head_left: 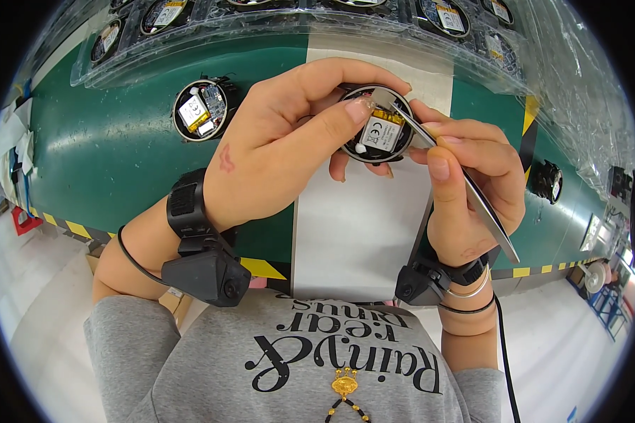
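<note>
My left hand (289,134) grips a round, open watch body (382,132) by its rim, with the thumb pressed on its upper left part. Inside the metal ring a silver battery with yellow tape and a small white round part show. Between thumb and fingers, my right hand (476,169) holds metal tweezers (483,204). Their tips reach into the upper part of the watch body; what they touch there is too small to tell. A second open watch body (202,111), with battery and circuit board showing, lies on the green mat left of my left hand.
Clear plastic trays (212,46) holding several watch bodies line the back of the green mat (106,162). A white board (360,240) lies under my hands. Crumpled clear film (564,92) covers the far right. Another small round black part (547,182) sits at the right.
</note>
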Demonstrator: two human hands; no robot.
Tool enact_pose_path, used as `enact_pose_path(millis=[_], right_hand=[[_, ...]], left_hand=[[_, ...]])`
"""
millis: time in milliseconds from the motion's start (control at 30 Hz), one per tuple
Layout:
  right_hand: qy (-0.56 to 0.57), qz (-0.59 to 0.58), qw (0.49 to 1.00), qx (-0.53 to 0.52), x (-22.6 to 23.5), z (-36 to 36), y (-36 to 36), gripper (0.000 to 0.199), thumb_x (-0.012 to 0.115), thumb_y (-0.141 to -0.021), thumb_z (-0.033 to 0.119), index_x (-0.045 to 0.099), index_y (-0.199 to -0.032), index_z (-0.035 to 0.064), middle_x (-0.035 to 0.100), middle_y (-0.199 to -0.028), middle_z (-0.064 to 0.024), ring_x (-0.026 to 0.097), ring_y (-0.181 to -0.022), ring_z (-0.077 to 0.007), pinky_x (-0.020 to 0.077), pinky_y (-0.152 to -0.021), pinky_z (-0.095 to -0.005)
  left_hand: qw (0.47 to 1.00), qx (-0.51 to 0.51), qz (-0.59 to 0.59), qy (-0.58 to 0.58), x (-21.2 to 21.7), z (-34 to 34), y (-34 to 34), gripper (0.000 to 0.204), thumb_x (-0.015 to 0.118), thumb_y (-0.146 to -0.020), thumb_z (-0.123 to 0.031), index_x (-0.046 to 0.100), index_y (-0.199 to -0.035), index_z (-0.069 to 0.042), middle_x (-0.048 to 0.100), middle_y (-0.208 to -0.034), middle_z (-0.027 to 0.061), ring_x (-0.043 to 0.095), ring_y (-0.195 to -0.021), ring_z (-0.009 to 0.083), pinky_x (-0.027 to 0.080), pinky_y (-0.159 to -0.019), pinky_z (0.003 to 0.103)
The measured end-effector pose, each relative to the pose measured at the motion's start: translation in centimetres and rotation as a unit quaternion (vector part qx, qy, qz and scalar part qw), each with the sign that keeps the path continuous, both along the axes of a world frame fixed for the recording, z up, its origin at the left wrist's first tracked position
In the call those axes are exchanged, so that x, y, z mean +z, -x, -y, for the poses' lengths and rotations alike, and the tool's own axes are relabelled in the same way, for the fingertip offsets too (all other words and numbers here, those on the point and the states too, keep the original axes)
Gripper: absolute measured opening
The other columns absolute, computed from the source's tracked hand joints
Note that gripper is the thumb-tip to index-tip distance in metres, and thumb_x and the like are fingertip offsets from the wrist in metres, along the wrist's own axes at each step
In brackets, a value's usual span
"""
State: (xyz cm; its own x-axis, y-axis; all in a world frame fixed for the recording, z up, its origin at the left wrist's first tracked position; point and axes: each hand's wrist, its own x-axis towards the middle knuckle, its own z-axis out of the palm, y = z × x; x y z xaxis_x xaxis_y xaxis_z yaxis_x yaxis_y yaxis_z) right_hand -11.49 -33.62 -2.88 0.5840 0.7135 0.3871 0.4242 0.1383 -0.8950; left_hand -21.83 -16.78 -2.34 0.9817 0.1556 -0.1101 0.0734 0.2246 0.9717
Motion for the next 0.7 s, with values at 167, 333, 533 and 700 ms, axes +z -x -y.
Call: enact_pose_path(millis=[167,333,533,700], right_hand=[[0.004,0.008,1.0,0.0,0.13,0.05,0.01,0.01,0.059,-0.088,0.003,0.052,-0.095,-0.0003,0.059,-0.1,-0.017,0.062,-0.101,-0.0352,0.0571,-0.075,-0.0316],[0.006,0.017,1.0,0.006,0.19,0.17,-0.08,0.01,0.058,-0.088,0.001,0.052,-0.096,-0.0008,0.059,-0.101,-0.0174,0.061,-0.102,-0.0358,0.0575,-0.076,-0.0324],[0.007,0.027,1.0,0.01,0.02,0.16,-0.12,0.011,0.058,-0.087,-0.001,0.052,-0.096,-0.0012,0.058,-0.101,-0.0177,0.061,-0.102,-0.0359,0.0577,-0.077,-0.0334],[0.015,0.029,0.999,0.007,0.11,0.19,-0.13,0.011,0.058,-0.087,-0.002,0.051,-0.096,-0.0013,0.058,-0.101,-0.0178,0.061,-0.103,-0.0358,0.0573,-0.079,-0.034]], left_hand=[[1.0,0.008,0.007,0.027,-0.09,0.09,-0.06,0.036,0.039,-0.097,-0.019,0.048,-0.126,0.0,0.064,-0.099,0.0088,0.065,-0.077,0.0133,0.046,-0.056,0.019],[0.999,0.013,0.002,0.034,0.08,0.22,-0.06,0.035,0.039,-0.097,-0.019,0.049,-0.125,0.0,0.064,-0.099,0.009,0.065,-0.077,0.0133,0.047,-0.056,0.019],[1.0,0.018,-0.003,0.014,0.06,0.31,-0.06,0.034,0.039,-0.098,-0.019,0.05,-0.124,0.0,0.064,-0.099,0.0086,0.064,-0.077,0.0121,0.046,-0.055,0.018],[1.0,0.021,0.002,-0.001,-0.01,0.29,-0.18,0.032,0.04,-0.099,-0.019,0.051,-0.122,-0.001,0.064,-0.098,0.0074,0.064,-0.076,0.0106,0.046,-0.054,0.017]])
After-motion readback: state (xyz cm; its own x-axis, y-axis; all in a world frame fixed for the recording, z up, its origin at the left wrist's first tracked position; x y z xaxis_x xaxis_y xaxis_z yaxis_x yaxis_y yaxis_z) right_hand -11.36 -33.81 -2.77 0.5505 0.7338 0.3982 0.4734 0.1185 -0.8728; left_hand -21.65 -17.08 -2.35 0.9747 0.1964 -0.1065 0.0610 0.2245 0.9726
